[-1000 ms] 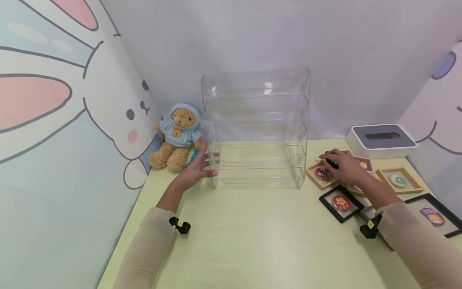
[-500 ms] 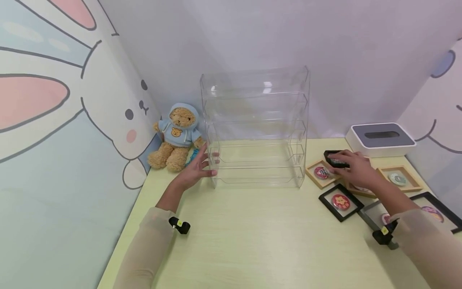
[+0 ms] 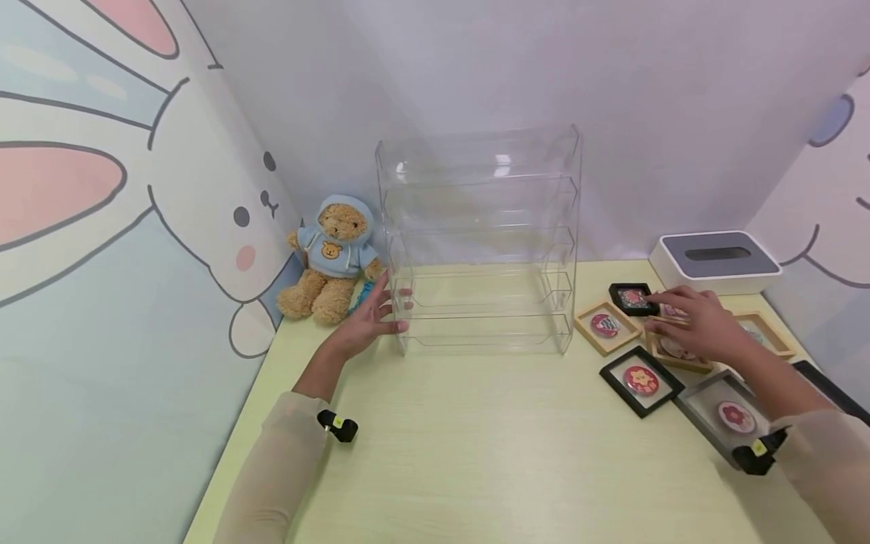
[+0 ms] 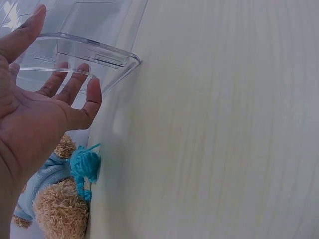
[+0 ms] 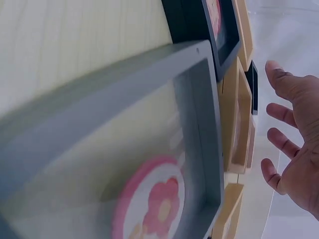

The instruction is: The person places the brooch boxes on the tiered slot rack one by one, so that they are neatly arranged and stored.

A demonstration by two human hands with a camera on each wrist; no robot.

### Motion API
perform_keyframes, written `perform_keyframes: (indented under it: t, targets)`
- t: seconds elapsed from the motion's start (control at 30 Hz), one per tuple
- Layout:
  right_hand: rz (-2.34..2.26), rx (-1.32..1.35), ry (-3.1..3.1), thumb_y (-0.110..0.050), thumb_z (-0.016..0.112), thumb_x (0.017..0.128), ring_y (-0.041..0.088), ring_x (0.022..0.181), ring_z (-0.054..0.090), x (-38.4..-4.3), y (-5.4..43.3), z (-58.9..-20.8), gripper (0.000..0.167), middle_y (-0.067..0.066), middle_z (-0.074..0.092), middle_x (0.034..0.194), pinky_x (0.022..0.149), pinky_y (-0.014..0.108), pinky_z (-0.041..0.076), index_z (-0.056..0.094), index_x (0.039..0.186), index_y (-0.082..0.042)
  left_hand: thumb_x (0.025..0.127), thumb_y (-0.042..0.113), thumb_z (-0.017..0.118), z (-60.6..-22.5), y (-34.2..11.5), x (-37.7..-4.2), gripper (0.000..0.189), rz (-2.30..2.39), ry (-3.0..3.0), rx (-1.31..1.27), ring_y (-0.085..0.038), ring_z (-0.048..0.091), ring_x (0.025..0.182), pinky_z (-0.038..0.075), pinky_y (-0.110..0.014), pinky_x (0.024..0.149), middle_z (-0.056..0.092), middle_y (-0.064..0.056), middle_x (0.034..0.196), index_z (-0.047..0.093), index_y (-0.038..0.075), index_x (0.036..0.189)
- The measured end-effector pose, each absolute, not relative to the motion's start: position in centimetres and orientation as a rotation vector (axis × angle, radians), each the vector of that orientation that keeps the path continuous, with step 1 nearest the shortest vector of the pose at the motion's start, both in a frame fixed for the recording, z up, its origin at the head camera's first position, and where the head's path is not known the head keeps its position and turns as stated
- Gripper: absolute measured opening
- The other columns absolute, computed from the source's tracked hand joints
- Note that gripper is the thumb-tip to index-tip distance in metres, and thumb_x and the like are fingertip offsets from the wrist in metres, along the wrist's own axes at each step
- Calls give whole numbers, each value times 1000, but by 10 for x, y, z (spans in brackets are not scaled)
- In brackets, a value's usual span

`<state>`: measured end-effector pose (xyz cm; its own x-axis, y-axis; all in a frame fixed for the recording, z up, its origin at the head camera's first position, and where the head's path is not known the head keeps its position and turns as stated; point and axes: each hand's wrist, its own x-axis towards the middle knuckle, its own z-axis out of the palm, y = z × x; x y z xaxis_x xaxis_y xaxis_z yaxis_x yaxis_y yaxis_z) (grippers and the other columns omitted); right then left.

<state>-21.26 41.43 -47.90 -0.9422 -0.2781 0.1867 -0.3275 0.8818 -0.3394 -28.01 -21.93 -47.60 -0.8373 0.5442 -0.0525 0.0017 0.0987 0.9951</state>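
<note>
My left hand is at the lower left side of a clear acrylic tiered rack, thumb toward its front and fingers spread. In the left wrist view those fingers lie loosely by the clear edge. My right hand hovers over a group of badge frames, holding nothing, fingers loosely apart in the right wrist view. Left of its fingertips lies a small black frame with a red badge. Below the hand is a wooden frame, partly hidden. A grey frame with a flower badge lies nearer me.
Another wooden frame and a black frame with a star badge lie between rack and right hand. A tissue box stands behind the frames. A teddy bear sits left of the rack. Walls close the back and sides.
My right hand has let go of the small black frame, which now lies on the table, and has moved right over the other frames. The left hand stays at the rack.
</note>
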Motion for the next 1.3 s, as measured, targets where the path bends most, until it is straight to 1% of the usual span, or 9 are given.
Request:
perform_keyframes:
  t: [0.07,0.27,0.53,0.63,0.8,0.9,1.0,1.13,1.3]
  targets:
    - [564,472,-2906,-21,86,98,52,115,61,-209,420,-479,53,31,61,140,88,53,37,68,145,-3,104,-1,73,-476,-220,-280,116,1784,1978,542,-44,37,164,56,-27,106,30,-17,180,-4,48,176]
    - [521,383,-2973,-24,85,99,60,119,55,-193,438,-471,62,37,56,147,87,67,46,62,153,-4,105,-2,71,-477,-219,-281,116,1785,1986,562,-46,37,164,56,-26,105,28,-21,180,-4,48,176]
    - [510,338,-2994,-29,86,98,64,121,53,-169,465,-470,57,40,56,141,96,78,41,67,142,1,104,-3,71,-475,-219,-279,115,1782,1991,559,-47,35,164,55,-26,104,31,-18,179,-3,47,177]
    - [507,326,-2985,-29,87,97,63,119,55,-161,473,-471,57,41,58,139,95,77,41,68,140,3,104,-3,72,-475,-219,-279,116,1780,1996,557,-47,36,164,55,-26,104,32,-17,179,-3,48,177]
    - [475,325,-2995,-26,89,95,63,112,62,-145,481,-471,53,42,61,136,87,72,50,72,134,5,104,-4,72,-475,-219,-279,116,1782,1997,553,-47,36,164,55,-26,105,33,-18,178,-3,46,177]
    - [422,368,-2994,-20,93,89,51,96,72,-138,487,-475,46,36,67,128,77,51,58,77,126,2,104,-3,72,-476,-220,-279,116,1781,2005,558,-46,37,163,55,-25,105,33,-18,178,-3,47,177]
    - [385,394,-2991,-18,98,83,20,86,70,-134,492,-483,41,23,73,118,67,30,50,81,118,-4,105,-1,73,-477,-221,-279,115,1780,2007,564,-46,37,163,54,-26,106,31,-20,179,-2,48,177]
    - [418,417,-2973,-22,103,75,-6,88,53,-131,492,-492,40,6,72,107,67,26,46,85,110,-14,105,1,72,-477,-221,-279,113,1780,2000,558,-45,36,164,54,-28,107,28,-22,180,-1,49,176]
    - [441,481,-2968,-21,104,73,-10,85,49,-130,489,-500,36,-3,67,100,65,26,43,84,103,-17,105,-1,72,-478,-220,-279,114,1785,1990,539,-44,37,164,54,-27,107,31,-18,179,-2,50,176]
